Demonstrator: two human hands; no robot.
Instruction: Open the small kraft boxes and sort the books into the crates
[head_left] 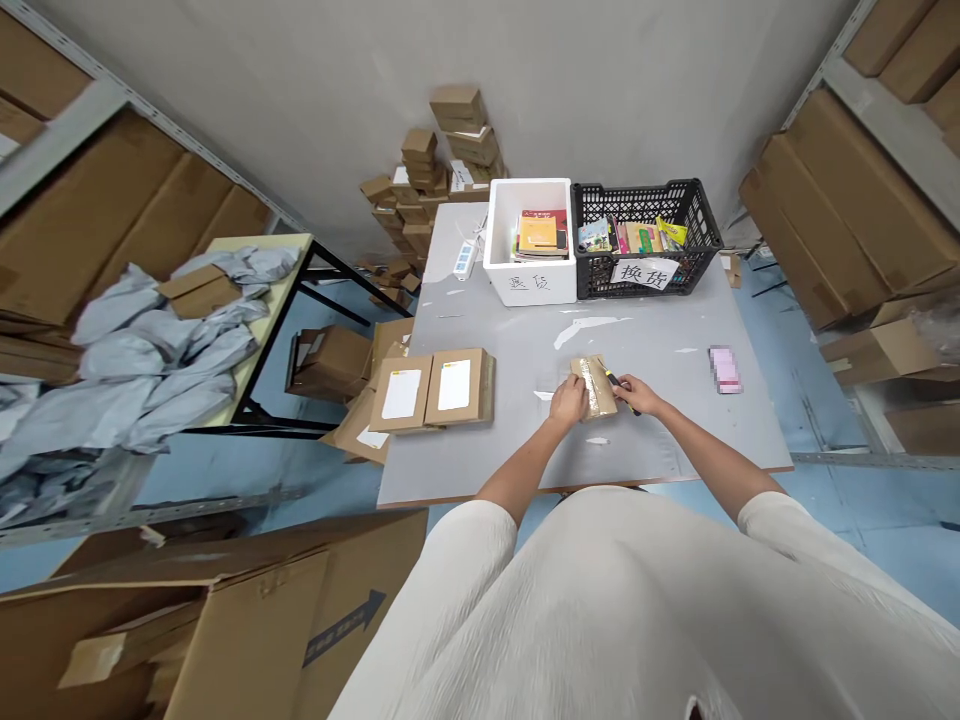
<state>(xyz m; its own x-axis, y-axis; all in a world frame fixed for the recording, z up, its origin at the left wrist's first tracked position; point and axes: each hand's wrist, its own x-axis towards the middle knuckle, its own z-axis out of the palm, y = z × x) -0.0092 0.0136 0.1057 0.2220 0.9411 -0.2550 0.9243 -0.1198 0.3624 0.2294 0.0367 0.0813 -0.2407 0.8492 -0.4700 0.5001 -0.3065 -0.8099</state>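
A small brown cardboard package (598, 390) with shiny clear tape down its middle lies on the grey table (517, 350). My left hand (570, 399) is closed on its left edge, holding it. In my right hand (635, 396), on the package's right side, is a dark cutter with a yellow part (613, 379), its tip over the package near the tape. White scraps lie on the tabletop around the package.
Two labelled boxes (455, 386) sit to the left. Behind are a white bin (531, 285) and a black crate (694, 262) holding books, and a power strip (465, 260). A pink item (725, 370) lies right.
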